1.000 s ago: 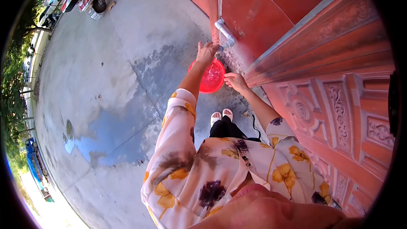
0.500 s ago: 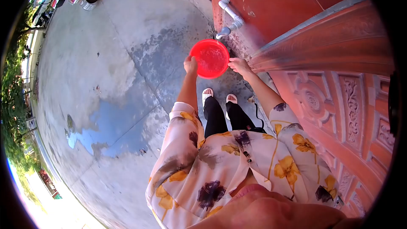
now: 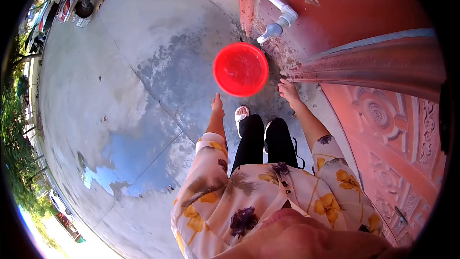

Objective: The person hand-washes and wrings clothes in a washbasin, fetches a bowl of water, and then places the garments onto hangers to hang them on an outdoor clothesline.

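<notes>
A round red plastic basin point(image 3: 241, 69) with water in it sits on the wet concrete beneath a tap point(image 3: 271, 32) on a pale pipe. My left hand point(image 3: 217, 103) is just below the basin's left side, apart from it, with fingers stretched out and nothing held. To the right of the basin, my right hand point(image 3: 289, 91) is close to the red wall, off the rim, its fingers loose and apart. Neither hand touches the basin.
The red wall point(image 3: 345, 5) with its jutting ledge point(image 3: 373, 62) runs along my right. A puddle point(image 3: 139, 153) lies on the concrete at left. Parked motorbikes point(image 3: 76, 5) stand at the far upper left. My feet are just below the basin.
Both hands have let go of the basin's rim and drawn back from it. Tap and basin look larger in view now, as the camera has come lower.
</notes>
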Action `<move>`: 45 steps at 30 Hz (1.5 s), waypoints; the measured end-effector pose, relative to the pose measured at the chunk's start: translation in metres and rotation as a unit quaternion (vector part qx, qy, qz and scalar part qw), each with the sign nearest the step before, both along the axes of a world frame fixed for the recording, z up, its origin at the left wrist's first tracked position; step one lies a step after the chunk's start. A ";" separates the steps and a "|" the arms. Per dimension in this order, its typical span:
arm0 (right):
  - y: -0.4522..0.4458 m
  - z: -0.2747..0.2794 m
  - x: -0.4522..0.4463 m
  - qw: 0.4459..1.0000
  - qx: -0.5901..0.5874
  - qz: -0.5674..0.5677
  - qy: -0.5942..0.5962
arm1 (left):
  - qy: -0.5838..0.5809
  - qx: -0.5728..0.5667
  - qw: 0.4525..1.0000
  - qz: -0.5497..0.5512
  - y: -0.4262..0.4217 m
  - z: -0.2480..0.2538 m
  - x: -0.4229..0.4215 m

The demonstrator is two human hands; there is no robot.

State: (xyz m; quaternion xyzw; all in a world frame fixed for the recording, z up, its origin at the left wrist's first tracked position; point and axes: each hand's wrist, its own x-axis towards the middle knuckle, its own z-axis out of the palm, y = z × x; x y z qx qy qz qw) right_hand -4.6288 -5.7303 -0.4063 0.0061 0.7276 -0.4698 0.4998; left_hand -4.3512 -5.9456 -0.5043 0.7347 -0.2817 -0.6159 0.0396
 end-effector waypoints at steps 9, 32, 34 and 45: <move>0.017 -0.094 -0.001 0.999 0.033 0.007 0.017 | 0.013 -0.147 0.989 -0.030 -0.033 -0.139 -0.012; -0.087 -0.217 -0.050 0.998 -0.032 -0.039 0.043 | 0.144 -0.199 0.957 0.157 -0.060 -0.172 -0.053; -0.081 -0.253 -0.050 0.996 -0.057 -0.054 0.042 | 0.138 -0.196 0.958 0.159 -0.060 -0.168 -0.054; -0.004 -0.256 -0.019 0.983 -0.038 -0.170 0.056 | 0.109 -0.177 0.965 0.159 -0.006 -0.122 -0.051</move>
